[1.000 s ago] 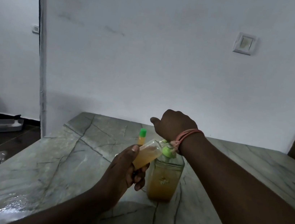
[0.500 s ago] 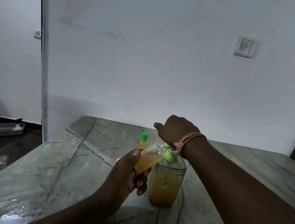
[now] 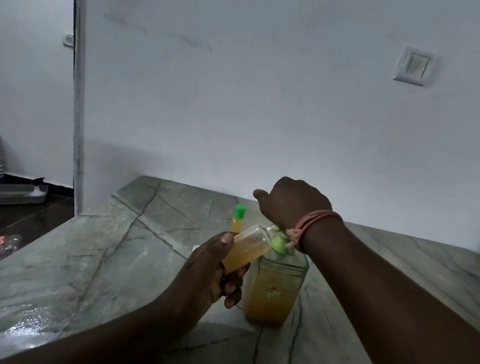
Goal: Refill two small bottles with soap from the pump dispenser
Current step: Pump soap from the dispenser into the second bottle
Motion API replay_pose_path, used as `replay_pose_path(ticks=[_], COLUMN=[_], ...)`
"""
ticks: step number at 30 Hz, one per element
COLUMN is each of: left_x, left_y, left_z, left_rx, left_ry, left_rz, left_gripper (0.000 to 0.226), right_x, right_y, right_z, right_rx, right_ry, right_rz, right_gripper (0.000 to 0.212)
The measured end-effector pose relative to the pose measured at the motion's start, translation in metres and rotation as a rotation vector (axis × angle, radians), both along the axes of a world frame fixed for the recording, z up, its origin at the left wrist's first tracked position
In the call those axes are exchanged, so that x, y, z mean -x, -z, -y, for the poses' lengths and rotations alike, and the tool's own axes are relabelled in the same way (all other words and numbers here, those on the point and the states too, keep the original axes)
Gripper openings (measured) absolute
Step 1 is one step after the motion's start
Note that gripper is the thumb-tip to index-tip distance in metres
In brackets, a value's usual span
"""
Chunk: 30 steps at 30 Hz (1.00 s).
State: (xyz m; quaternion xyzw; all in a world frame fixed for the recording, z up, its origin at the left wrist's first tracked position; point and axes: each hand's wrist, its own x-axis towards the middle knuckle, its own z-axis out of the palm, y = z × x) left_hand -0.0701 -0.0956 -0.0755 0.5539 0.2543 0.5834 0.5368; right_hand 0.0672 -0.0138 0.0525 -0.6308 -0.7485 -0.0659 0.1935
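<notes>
1. Left hand (image 3: 213,273): fingers curled around a small open bottle (image 3: 249,249), tilted so its mouth points toward the dispenser's green pump head (image 3: 280,244).
2. Right hand (image 3: 292,204): loosely fisted, palm down, directly above the pump head; whether it touches the plunger cannot be told, as the wrist and its pink band (image 3: 309,227) cover it.
3. Change over the last second: the right hand dipped toward the pump and now sits slightly higher again, while the small bottle stayed at the spout. Judged as one pump stroke among several; filling of this bottle is under way, not finished.
4. Pump dispenser (image 3: 274,291): clear, upright on the marble table (image 3: 97,269), amber soap reaching to just below its shoulder.
5. Small open bottle: amber soap in its lower part, roughly half full, clear near the neck.
6. Second small bottle (image 3: 238,220): green cap on, standing behind and left of the dispenser, holding yellow liquid; probably already filled.
7. White object (image 3: 195,248): left of the dispenser, mostly hidden by the left hand, possibly the loose cap.
</notes>
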Motion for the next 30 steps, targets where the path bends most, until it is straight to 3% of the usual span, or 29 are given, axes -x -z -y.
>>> replay_pose_path(ticks=[5, 11, 20, 23, 27, 30], left_x=[0.0, 0.0, -0.001, -0.001, -0.001, -0.001], left_y=[0.0, 0.003, -0.001, 0.0, 0.0, -0.002], left_z=[0.002, -0.001, 0.001, 0.0, 0.0, 0.0], left_rx=[0.0, 0.004, 0.036, 0.035, 0.029, 0.04], left_ry=[0.006, 0.011, 0.003, -0.002, -0.003, -0.016], left_rz=[-0.001, 0.012, 0.011, 0.008, 0.01, -0.002], left_gripper=[0.047, 0.048, 0.059, 0.054, 0.052, 0.054], right_x=[0.0, -0.011, 0.0, 0.003, 0.002, 0.002], right_y=[-0.008, 0.003, -0.01, -0.003, 0.001, 0.001], right_z=[-0.004, -0.009, 0.005, 0.003, 0.0, 0.002], right_rx=[0.029, 0.164, -0.128, -0.114, 0.007, -0.041], right_ry=[-0.034, -0.044, 0.028, 0.037, 0.06, 0.045], right_rz=[0.081, -0.162, 0.147, 0.098, -0.006, 0.021], right_gripper=[0.039, 0.043, 0.025, 0.02, 0.029, 0.025])
